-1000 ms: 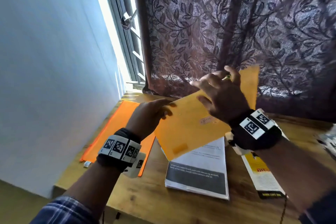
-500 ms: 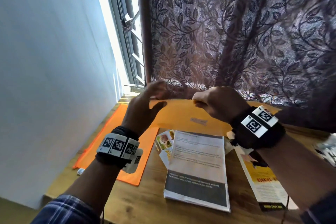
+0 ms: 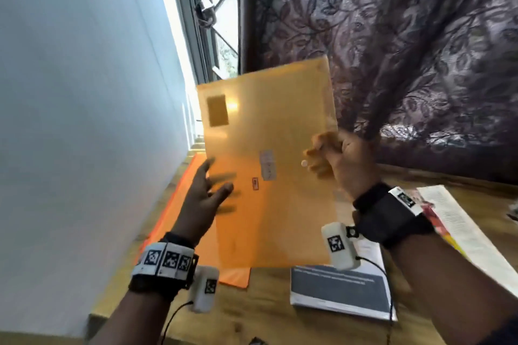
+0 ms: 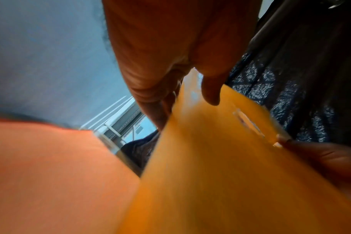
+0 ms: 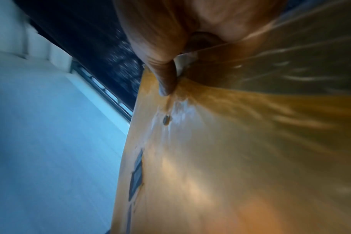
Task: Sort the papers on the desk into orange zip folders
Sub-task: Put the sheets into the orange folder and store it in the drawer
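While it's blurry, here's what's showing:
held folder: translucent orange zip folder point(image 3: 269, 165) is standing nearly upright in the air above the desk point(image 3: 260, 314)
right hand: right hand point(image 3: 340, 161) is pinching the folder's right edge, thumb on the near face
left hand: left hand point(image 3: 203, 199) is spreading straight fingers behind the left edge, thumb in front
second folder: another orange folder point(image 3: 168, 213) is lying flat along the desk's left edge
papers: a printed booklet point(image 3: 340, 293) and a leaflet point(image 3: 459, 230) are lying toward the right side
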